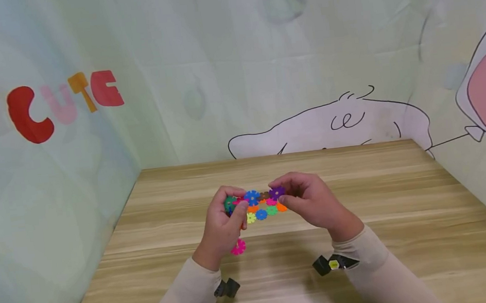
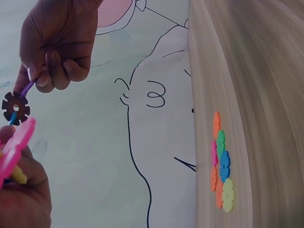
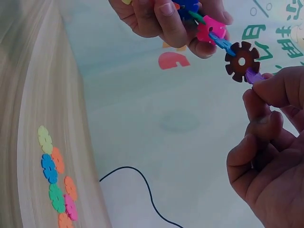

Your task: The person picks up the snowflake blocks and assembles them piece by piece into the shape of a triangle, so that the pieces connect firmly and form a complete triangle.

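Above the table, my left hand (image 1: 222, 224) grips a chain of interlocking plastic snowflake discs. A green disc (image 1: 230, 203) shows by its fingers, and a pink disc (image 1: 238, 247) hangs below the palm. From that hand the chain runs right through a light blue disc (image 1: 252, 198) to a brown disc (image 3: 242, 61). At the far end is a purple disc (image 1: 277, 193), pinched between thumb and fingers of my right hand (image 1: 318, 203). In the right wrist view the purple disc meets the brown one's edge. Part of the chain is hidden behind the left fingers.
Several loose snowflake discs lie on the wooden table (image 1: 172, 236) beyond the hands, among them a yellow disc (image 2: 228, 195), a blue disc (image 3: 49, 168) and a green disc (image 3: 57, 198). A printed cloth (image 1: 200, 77) stands around the table's back and sides.
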Action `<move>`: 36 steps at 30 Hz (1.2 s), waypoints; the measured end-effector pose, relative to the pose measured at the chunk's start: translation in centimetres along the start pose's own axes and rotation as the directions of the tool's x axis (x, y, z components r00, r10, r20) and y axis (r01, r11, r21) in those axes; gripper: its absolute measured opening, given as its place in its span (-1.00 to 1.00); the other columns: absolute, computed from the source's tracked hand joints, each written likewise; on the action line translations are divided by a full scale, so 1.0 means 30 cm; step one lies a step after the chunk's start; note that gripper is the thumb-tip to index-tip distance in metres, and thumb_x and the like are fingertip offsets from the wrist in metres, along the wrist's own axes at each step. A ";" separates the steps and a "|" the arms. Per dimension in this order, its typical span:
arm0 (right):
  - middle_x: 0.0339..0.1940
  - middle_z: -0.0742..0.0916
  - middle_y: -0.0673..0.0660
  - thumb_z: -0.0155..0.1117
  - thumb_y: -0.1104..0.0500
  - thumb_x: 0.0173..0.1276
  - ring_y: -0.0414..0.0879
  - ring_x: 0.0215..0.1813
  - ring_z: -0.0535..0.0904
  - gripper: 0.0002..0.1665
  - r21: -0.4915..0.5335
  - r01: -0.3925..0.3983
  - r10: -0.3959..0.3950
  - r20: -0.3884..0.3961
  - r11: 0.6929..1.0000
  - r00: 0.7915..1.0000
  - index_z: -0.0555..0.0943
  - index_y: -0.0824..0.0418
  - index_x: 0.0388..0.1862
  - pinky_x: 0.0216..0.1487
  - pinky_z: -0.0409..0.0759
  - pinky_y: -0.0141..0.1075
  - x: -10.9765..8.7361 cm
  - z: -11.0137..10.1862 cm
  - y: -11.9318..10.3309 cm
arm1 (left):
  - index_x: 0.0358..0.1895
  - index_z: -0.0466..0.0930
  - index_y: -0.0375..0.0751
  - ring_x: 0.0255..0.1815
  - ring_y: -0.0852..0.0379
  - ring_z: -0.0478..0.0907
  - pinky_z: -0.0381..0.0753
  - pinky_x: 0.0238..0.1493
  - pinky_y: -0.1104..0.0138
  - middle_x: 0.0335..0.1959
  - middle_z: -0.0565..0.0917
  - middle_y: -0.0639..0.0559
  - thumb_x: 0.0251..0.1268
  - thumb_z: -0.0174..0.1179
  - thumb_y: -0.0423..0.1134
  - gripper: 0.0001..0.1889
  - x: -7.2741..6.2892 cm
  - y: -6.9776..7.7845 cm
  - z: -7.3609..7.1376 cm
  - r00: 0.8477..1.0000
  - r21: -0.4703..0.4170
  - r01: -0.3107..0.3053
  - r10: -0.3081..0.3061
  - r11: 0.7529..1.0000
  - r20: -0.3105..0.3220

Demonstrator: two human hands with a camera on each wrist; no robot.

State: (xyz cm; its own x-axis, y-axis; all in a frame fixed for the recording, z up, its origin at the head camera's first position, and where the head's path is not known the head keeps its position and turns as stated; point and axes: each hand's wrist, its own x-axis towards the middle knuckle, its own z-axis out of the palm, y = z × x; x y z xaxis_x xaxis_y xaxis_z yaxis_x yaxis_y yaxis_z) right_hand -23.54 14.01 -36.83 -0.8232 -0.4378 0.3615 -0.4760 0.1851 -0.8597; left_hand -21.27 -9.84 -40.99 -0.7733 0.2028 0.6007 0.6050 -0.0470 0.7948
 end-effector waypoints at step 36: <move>-0.18 0.67 0.17 0.33 0.15 0.52 0.01 -0.33 0.55 -0.54 -0.269 -0.324 0.333 -0.013 0.907 0.943 0.58 0.12 0.36 -0.33 0.56 -0.24 0.049 -0.010 0.171 | 0.11 0.43 -0.42 -0.64 0.10 0.41 0.56 -0.60 0.40 -0.53 0.45 -0.09 0.60 0.07 -0.47 -0.84 0.000 0.004 -0.002 0.997 0.021 0.052 -0.051 0.998 -0.050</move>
State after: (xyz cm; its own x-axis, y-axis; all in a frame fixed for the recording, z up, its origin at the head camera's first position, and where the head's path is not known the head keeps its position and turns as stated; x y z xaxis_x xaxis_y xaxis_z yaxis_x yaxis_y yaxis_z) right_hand -27.29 14.58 -40.61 -0.9386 -0.3397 0.0595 -0.2484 0.5464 -0.7998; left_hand -21.22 -9.90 -40.88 -0.8117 0.1561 0.5628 0.5676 -0.0159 0.8231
